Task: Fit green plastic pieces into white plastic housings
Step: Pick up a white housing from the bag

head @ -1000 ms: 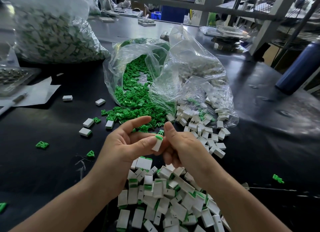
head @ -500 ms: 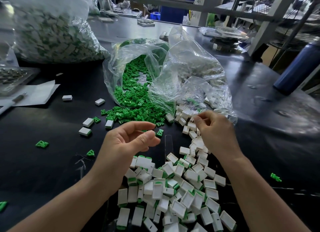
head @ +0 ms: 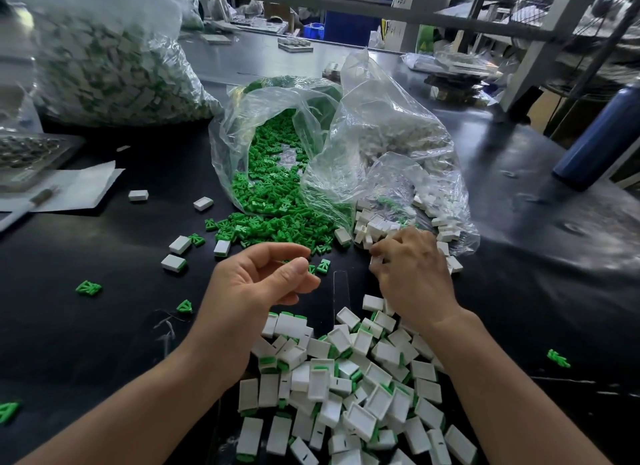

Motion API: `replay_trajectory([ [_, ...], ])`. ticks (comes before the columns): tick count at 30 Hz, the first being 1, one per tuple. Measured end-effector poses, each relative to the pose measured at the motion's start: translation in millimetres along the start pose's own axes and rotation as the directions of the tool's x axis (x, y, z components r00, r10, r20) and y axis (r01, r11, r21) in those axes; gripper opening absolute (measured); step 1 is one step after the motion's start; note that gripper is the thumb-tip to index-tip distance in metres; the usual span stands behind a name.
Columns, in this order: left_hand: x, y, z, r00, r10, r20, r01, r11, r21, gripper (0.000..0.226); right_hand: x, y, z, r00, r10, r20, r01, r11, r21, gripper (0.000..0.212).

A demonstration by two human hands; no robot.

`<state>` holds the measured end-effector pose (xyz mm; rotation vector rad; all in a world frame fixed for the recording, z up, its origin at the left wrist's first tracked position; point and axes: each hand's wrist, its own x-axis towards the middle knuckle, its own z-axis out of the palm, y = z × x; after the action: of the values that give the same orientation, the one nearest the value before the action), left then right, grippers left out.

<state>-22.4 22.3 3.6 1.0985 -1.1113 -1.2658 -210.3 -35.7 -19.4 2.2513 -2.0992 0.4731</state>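
Green plastic pieces (head: 273, 201) spill from an open clear bag (head: 235, 132) onto the black table. Beside it, empty white housings (head: 372, 227) lie at the mouth of a second clear bag (head: 388, 125). My right hand (head: 412, 274) reaches into these housings, palm down, and its fingertips are hidden among them. My left hand (head: 256, 288) hovers just short of the green spill, thumb and forefinger slightly apart with nothing between them. A heap of housings with green pieces fitted (head: 346, 385) lies between my forearms.
A big bag of fitted parts (head: 104, 55) stands at the back left, with a tray (head: 27, 152), paper (head: 76, 187) and a pen (head: 31, 204) below it. A blue bottle (head: 602, 135) stands at the right. Stray housings (head: 175, 262) and green pieces (head: 88, 288) dot the table.
One second ago both hands pressed a green-topped housing together; it is gone from them. My right hand moved up and right to the white housings, and my left hand opened.
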Motion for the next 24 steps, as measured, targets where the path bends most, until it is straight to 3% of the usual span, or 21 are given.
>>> replay_trajectory([
  [4, 1.1, -0.6, -0.8, 1.0, 0.001, -0.005, 0.0, 1.0, 0.015, 0.03, -0.1, -2.9, -0.8, 0.998, -0.028, -0.055, 0.031, 0.998, 0.051, 0.023],
  [8, 2.8, -1.9, -0.9, 1.0, -0.015, -0.01, 0.015, 1.0, 0.019, 0.032, -8.0, -20.5, -11.0, 0.979, -0.113, -0.169, 0.169, 0.915, 0.367, 0.019],
  [11, 3.1, -3.5, -0.6, 0.999, -0.033, -0.01, 0.034, 0.999, 0.028, 0.035, -19.6, -38.6, -18.8, 0.964, -0.217, -0.156, 0.266, 0.836, 0.479, 0.02],
  [19, 3.6, -4.6, -1.3, 0.999, -0.044, -0.006, 0.044, 0.998, 0.045, 0.033, -33.7, -52.4, -21.0, 0.885, -0.436, -0.163, 0.449, 0.706, 0.548, 0.025],
  [22, 5.6, -4.8, -3.1, 0.997, -0.044, -0.066, 0.044, 0.999, 0.002, 0.025, -30.1, -47.9, -23.5, 0.889, -0.429, -0.162, 0.45, 0.747, 0.49, 0.031],
  [24, 6.3, -4.9, -4.0, 0.995, -0.05, -0.088, 0.051, 0.999, 0.004, 0.025, -24.0, -41.5, -22.0, 0.922, -0.329, -0.203, 0.386, 0.802, 0.455, 0.032],
])
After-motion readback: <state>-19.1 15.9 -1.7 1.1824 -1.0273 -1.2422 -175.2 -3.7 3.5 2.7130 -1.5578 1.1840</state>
